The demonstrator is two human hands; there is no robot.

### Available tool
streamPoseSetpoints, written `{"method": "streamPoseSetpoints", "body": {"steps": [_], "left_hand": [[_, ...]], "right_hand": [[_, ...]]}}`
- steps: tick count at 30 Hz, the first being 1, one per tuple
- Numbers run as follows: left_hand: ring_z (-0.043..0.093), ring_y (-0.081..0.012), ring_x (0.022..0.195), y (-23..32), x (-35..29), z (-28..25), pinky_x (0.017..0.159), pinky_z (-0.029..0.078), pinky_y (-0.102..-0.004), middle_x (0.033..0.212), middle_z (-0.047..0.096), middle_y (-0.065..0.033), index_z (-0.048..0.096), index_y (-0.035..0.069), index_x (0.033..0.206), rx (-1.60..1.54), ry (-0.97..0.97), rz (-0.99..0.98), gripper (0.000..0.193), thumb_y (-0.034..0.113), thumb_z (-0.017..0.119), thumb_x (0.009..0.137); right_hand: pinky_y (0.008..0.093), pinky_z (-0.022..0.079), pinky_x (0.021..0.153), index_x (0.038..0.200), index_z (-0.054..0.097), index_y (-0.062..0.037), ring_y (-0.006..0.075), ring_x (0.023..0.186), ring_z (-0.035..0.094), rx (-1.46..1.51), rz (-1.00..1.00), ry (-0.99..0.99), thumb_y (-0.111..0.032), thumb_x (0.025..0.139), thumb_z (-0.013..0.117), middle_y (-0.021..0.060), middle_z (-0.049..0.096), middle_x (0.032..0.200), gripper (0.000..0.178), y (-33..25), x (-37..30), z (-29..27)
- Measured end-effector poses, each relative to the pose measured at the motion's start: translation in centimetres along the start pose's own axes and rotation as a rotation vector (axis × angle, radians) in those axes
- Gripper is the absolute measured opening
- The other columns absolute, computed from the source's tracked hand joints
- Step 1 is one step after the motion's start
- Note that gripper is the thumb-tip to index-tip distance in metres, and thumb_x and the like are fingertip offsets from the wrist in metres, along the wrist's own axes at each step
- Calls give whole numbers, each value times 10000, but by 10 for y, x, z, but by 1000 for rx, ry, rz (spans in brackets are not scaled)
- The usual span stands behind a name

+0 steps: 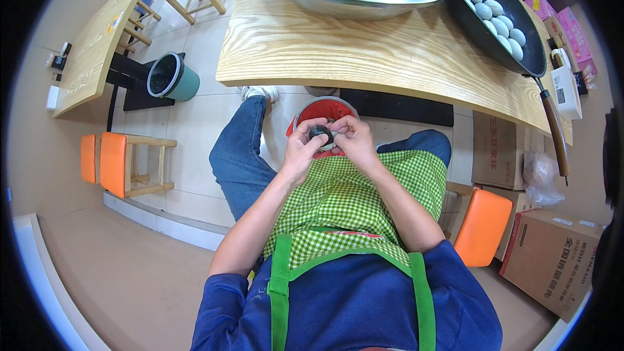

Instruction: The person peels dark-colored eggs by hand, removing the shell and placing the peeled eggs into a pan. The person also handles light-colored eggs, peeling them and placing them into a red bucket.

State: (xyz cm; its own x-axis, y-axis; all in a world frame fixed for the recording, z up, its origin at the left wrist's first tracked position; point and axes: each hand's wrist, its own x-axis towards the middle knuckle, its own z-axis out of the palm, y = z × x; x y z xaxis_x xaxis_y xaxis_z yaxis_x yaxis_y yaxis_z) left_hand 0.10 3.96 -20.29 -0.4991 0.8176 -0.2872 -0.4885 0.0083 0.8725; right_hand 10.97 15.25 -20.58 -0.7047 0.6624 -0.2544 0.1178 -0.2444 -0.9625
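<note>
A dark, shiny preserved egg is held in front of me, with a pale patch that looks like shell along its lower right side. My left hand is closed round it from the left, thumb and fingers on its sides. My right hand has its fingers pinched together at the egg's right edge, by the pale patch. Just beneath both hands is a red-lined bin between my knees; its contents are mostly hidden.
On the wooden table ahead stand a metal bowl of dark-coated eggs and a black pan with several pale eggs. The pan's handle juts over the near edge. Cardboard boxes and an orange stool are right; a green bin is left.
</note>
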Motion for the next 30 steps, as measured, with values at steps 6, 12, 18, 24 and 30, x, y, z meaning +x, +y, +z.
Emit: {"method": "streamPoseSetpoints", "body": {"steps": [6,12,18,24,30], "left_hand": [[596,-132,973,-8,3,2,866,517,-274,1096,603,-70,525,0,1268,20,53,-23,456,76,711,858],[624,-130,896,6,1,7,749,570,-255,1074,610,-87,494,-22,1294,81,79,-48,525,76,746,844],[643,-151,893,10,1,3,745,570,-261,1064,624,-114,461,-34,1315,87,98,-122,552,0,709,823],[631,-153,928,6,1,-3,784,552,-267,1073,624,-98,510,-17,1276,5,49,-96,517,-62,663,784],[606,-145,967,10,-2,-1,845,525,-281,1104,609,-86,552,-3,1259,58,7,-46,509,-94,652,769]], "right_hand": [[234,545,562,935,597,21,88,662,620,-144,-66,49,57,826,597,51,630,801,115,3,0,0],[263,546,553,936,599,12,133,661,642,-121,-81,58,14,814,598,82,644,800,122,5,0,1],[245,538,544,953,580,-3,120,628,621,183,162,40,10,848,535,67,623,806,115,-6,-1,-7],[242,540,544,1001,591,-7,114,645,611,257,237,31,-19,865,512,62,619,820,158,-6,1,-10],[285,605,650,1096,588,10,144,770,648,213,207,-67,-18,878,565,93,628,956,221,-4,0,-10]]}}
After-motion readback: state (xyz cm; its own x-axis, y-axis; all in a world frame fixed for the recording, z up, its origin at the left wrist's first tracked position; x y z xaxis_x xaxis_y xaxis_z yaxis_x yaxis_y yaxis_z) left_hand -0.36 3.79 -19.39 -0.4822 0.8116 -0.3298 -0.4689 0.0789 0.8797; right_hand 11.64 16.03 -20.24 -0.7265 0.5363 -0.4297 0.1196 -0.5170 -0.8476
